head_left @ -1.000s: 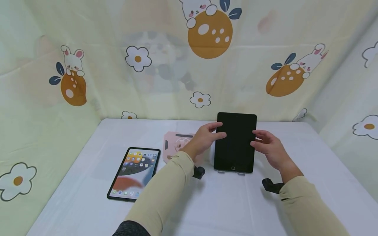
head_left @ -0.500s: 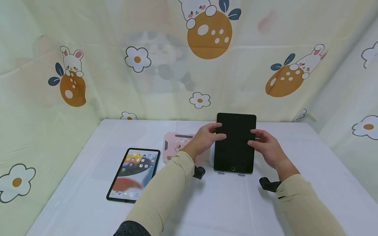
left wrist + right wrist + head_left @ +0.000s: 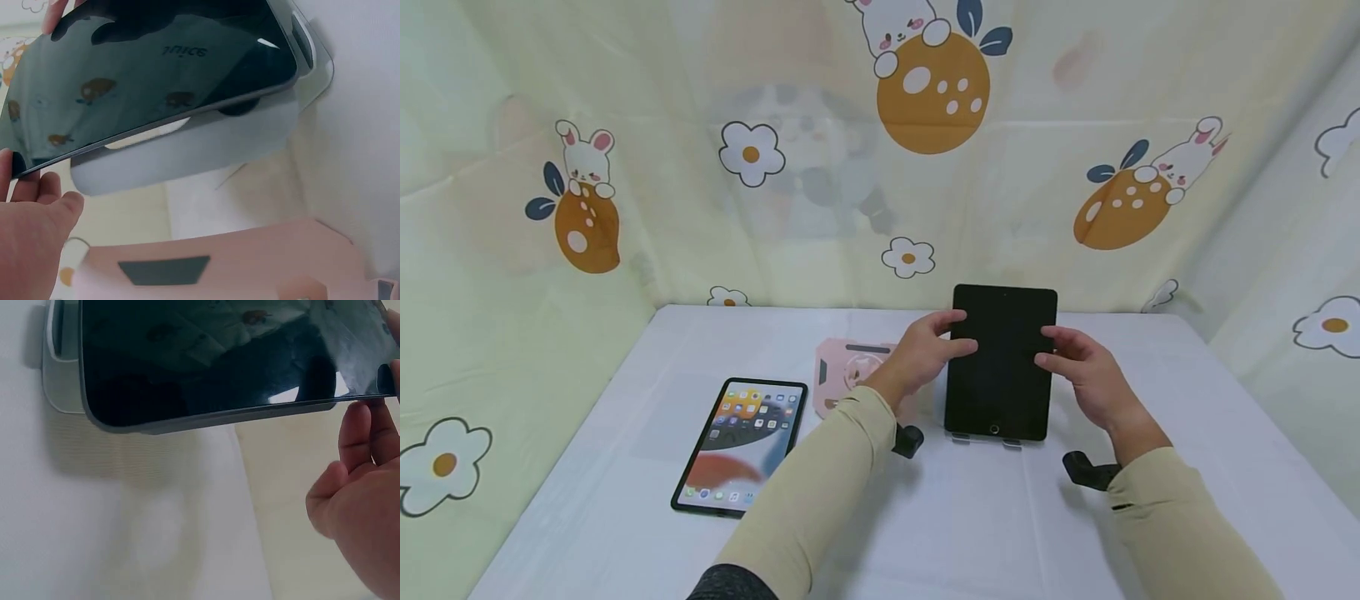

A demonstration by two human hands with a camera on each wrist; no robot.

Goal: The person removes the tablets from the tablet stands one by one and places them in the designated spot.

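A tablet with a black, dark screen (image 3: 1000, 367) stands nearly upright, its lower edge at the front lips of a grey stand (image 3: 187, 164). My left hand (image 3: 917, 354) holds the tablet by its upper left edge, thumb on the front and other fingers around behind. On the opposite edge, my right hand (image 3: 1088, 371) grips it likewise, as the right wrist view also shows. In the left wrist view the stand's back plate shows behind the tablet. Most of the stand is hidden in the head view.
A second tablet (image 3: 741, 446) with a lit home screen lies to the left, partly covered by my left sleeve. Behind my left forearm is a pink tablet case (image 3: 835, 367). A patterned curtain (image 3: 820, 250) hangs behind the white table (image 3: 587, 500).
The tablet's upper part has shifted slightly right and up. My right hand moved a little left, then back right with the edge. My left hand has barely moved.
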